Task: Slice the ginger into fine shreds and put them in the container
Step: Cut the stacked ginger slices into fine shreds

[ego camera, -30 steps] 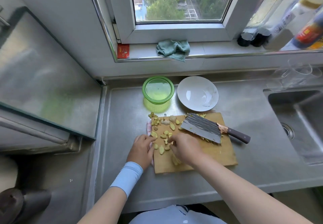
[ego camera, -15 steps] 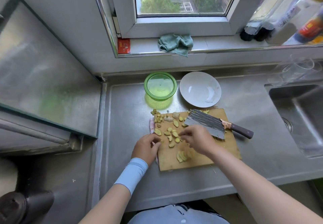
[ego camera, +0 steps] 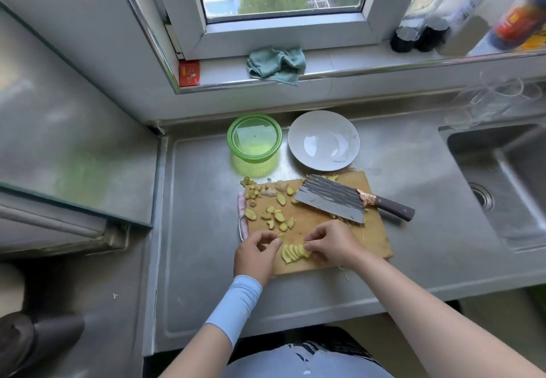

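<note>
Right hand (ego camera: 331, 244) returned from scattered pieces (ego camera: 274, 215), pinching the fanned row of pale yellow ginger slices (ego camera: 294, 253) on the rectangular wooden board (ego camera: 375, 239); left hand (ego camera: 256, 255) curled just left, grip unclear.

The steel worktop (ego camera: 413, 188) carries a wooden cutting board (ego camera: 375, 239) at its middle, with a green container (ego camera: 254, 168) at the board's 11 o'clock, a white plate (ego camera: 323, 140) just beside its 12 o'clock edge, a pink-handled tool (ego camera: 242, 215) along its 9 o'clock edge, and a sink (ego camera: 502, 177) at 3 o'clock.
</note>
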`<state>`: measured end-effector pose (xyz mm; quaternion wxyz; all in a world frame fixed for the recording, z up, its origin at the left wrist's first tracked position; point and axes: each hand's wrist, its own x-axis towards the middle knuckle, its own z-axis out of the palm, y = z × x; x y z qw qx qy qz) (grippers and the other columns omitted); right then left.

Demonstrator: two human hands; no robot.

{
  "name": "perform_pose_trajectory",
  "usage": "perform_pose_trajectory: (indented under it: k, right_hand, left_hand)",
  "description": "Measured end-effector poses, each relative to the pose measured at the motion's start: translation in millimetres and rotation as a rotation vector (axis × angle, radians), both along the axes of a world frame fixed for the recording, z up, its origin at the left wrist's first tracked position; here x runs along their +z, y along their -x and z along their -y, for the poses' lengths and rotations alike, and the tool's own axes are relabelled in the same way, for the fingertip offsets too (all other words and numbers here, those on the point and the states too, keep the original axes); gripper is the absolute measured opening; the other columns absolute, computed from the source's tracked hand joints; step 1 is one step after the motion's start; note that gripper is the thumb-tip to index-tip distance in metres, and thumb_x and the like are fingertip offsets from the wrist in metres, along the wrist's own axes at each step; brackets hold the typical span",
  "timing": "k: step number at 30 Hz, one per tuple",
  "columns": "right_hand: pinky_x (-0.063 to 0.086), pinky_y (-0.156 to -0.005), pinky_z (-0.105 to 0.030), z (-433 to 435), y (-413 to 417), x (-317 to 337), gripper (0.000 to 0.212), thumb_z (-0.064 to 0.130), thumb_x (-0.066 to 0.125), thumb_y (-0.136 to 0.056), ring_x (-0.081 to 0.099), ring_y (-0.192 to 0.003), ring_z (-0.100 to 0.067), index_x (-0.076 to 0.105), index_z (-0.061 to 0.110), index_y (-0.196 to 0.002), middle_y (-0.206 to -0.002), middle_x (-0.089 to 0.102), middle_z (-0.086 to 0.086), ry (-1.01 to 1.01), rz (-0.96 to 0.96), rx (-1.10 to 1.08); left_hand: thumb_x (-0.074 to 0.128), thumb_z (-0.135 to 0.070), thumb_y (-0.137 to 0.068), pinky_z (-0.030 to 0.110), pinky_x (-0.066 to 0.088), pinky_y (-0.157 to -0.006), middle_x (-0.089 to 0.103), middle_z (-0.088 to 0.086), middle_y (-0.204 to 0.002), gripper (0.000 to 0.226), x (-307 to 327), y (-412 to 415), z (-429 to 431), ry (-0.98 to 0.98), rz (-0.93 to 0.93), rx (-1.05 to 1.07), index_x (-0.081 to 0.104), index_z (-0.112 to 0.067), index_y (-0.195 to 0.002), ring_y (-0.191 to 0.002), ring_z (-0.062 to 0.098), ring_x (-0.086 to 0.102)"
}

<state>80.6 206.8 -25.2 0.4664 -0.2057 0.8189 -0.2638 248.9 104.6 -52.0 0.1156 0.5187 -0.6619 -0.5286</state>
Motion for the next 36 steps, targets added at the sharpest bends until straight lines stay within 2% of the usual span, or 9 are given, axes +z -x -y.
perform_pose_trajectory:
  k: [5, 14, 17, 21, 22, 24, 27, 33, 36]
  right_hand:
    - [0.048, -0.073, -0.022, 2, -3, -11, 0.009, 0.020, 0.085, -0.075, 0.066, -0.079, -0.009, 0.080, 0.020, -0.083, -0.082, 0.074, 0.006, 0.013, -0.184, 0.130]
    - [0.040, -0.069, -0.024, -4, -2, -15, 0.012, 0.032, 0.078, -0.083, 0.060, -0.080, -0.010, 0.075, 0.019, -0.084, -0.083, 0.071, 0.007, 0.088, -0.330, 0.156]
    - [0.043, -0.066, -0.021, -12, 0, -8, 0.013, 0.029, 0.068, -0.094, 0.063, -0.073, -0.009, 0.076, 0.020, -0.090, -0.082, 0.072, 0.007, 0.211, -0.169, 0.049]
    - [0.046, -0.050, -0.028, -18, -2, 0, 0.005, 0.016, 0.074, -0.090, 0.061, -0.057, -0.017, 0.077, 0.013, -0.091, -0.078, 0.074, -0.006, 0.283, 0.151, -0.102]
    - [0.045, -0.048, -0.028, -18, 1, 0, 0.005, 0.014, 0.075, -0.089, 0.060, -0.056, -0.017, 0.077, 0.011, -0.091, -0.078, 0.073, -0.008, 0.276, 0.183, -0.144]
    - [0.044, -0.044, -0.024, -19, 6, -2, 0.007, 0.012, 0.077, -0.087, 0.059, -0.053, -0.017, 0.076, 0.007, -0.093, -0.074, 0.072, -0.006, 0.222, 0.198, -0.194]
    - [0.042, -0.041, -0.020, -21, 6, -7, 0.016, 0.008, 0.082, -0.081, 0.056, -0.047, -0.014, 0.072, 0.003, -0.092, -0.066, 0.070, -0.004, 0.129, 0.152, -0.187]
    - [0.047, -0.051, -0.025, -18, 1, -24, 0.015, 0.015, 0.088, -0.074, 0.057, -0.048, -0.007, 0.075, 0.015, -0.080, -0.068, 0.071, 0.000, 0.079, -0.040, -0.108]
    - [0.046, -0.059, -0.021, -16, -2, -26, 0.015, 0.022, 0.088, -0.074, 0.058, -0.057, -0.001, 0.075, 0.020, -0.082, -0.073, 0.071, 0.003, 0.083, -0.140, -0.031]
  left_hand:
    - [0.078, -0.024, -0.082, 0.022, 0.052, -0.076, 0.071, -0.015, -0.080, 0.013, 0, 0, -9, -0.028, 0.011, 0.034, 0.071, -0.033, -0.077, -0.076, 0.004, 0.064]
    - [0.080, -0.025, -0.080, 0.025, 0.054, -0.075, 0.070, -0.012, -0.076, 0.010, 0, 12, -22, -0.032, 0.028, 0.019, 0.071, -0.030, -0.079, -0.072, 0.003, 0.063]
    - [0.081, -0.025, -0.079, 0.025, 0.053, -0.077, 0.069, -0.014, -0.073, 0.012, 1, 23, -27, -0.028, -0.014, -0.021, 0.070, -0.031, -0.077, -0.072, 0.002, 0.063]
    - [0.081, -0.022, -0.080, 0.026, 0.053, -0.075, 0.070, -0.012, -0.075, 0.011, 2, 31, -31, -0.019, -0.064, -0.088, 0.072, -0.028, -0.080, -0.072, 0.005, 0.060]
    - [0.081, -0.022, -0.080, 0.025, 0.053, -0.076, 0.071, -0.012, -0.079, 0.011, 0, 31, -30, 0.029, -0.058, -0.127, 0.073, -0.028, -0.084, -0.074, 0.006, 0.059]
    - [0.082, -0.017, -0.079, 0.022, 0.048, -0.078, 0.070, -0.013, -0.088, 0.017, -5, 26, -24, 0.346, -0.016, -0.306, 0.074, -0.026, -0.091, -0.082, 0.009, 0.054]
    - [0.084, -0.012, -0.073, 0.032, 0.052, -0.073, 0.065, -0.005, -0.091, 0.019, -22, 17, -15, 0.662, -0.030, -0.572, 0.075, -0.021, -0.087, -0.088, 0.017, 0.053]
    - [0.083, -0.012, -0.074, 0.030, 0.053, -0.069, 0.064, -0.003, -0.089, 0.014, -32, 16, -11, 0.681, -0.060, -0.660, 0.076, -0.018, -0.084, -0.087, 0.016, 0.052]
    - [0.083, -0.011, -0.075, 0.031, 0.052, -0.068, 0.064, -0.003, -0.090, 0.013, -35, 15, -10, 0.673, -0.081, -0.682, 0.075, -0.018, -0.083, -0.088, 0.014, 0.050]
